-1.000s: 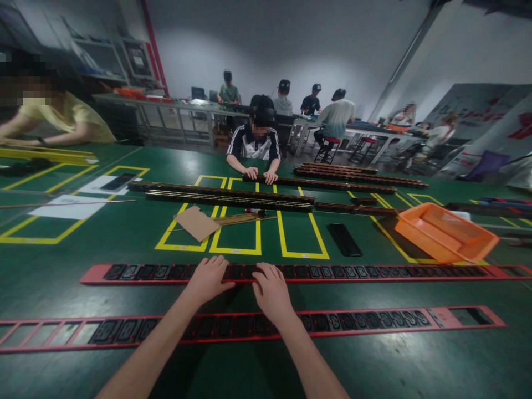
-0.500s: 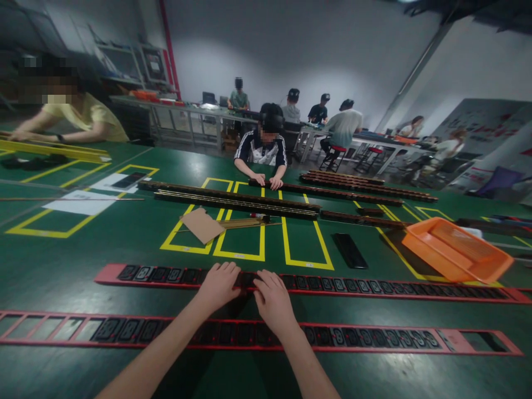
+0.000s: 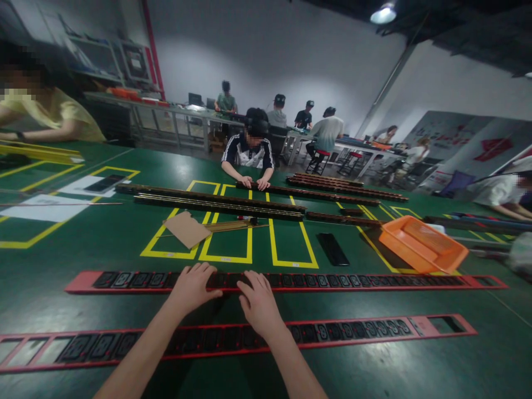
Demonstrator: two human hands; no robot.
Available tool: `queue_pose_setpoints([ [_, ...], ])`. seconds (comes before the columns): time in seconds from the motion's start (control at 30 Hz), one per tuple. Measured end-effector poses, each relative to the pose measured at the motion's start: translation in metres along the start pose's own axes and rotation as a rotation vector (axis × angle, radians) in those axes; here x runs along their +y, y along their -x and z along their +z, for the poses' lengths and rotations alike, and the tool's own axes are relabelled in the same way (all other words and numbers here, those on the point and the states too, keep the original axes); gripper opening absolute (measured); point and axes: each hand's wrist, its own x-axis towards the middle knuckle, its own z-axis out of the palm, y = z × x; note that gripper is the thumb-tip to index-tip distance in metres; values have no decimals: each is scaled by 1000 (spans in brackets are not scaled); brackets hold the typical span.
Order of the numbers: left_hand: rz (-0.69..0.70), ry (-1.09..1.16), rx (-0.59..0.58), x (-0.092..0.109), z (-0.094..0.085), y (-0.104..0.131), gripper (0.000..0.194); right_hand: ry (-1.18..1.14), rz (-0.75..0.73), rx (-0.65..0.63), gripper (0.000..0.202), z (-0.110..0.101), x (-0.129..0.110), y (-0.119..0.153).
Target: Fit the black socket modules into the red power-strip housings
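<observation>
A long red strip (image 3: 324,289) fitted with a row of black sockets lies crosswise on the green table. My left hand (image 3: 192,289) rests on it left of centre, fingers laid over the sockets and thumb stretched out to the right. A short gap away, my right hand (image 3: 258,303) touches the same strip with its fingers spread; the fingertips are partly hidden against the dark sockets. Both hands look open. Nearer to me, under my forearms, lies a second red strip (image 3: 424,327), with black sockets along most of it and bare slots at its left end.
Beyond the strips are a brown cardboard piece (image 3: 187,230), a black phone (image 3: 332,249) and an orange bin (image 3: 424,244). Long dark bars (image 3: 220,204) lie farther back. Across the table a person (image 3: 249,147) has both hands on another bar. More people sit at tables behind.
The view has turned a little to the right, so things appear farther left. My left thumb has spread away from the fingers, and the gap between my hands has widened.
</observation>
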Motion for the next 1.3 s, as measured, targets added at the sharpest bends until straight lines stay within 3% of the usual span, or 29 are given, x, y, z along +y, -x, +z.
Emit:
queue_pose_setpoints([
  [0.87,2,-11,-44,3,-1,0,40,22,34,2,34,-4,-3,0],
  [1.3,120,-73,-11,7,4,-1,34,-7,62,10,41,-3,-3,-1],
])
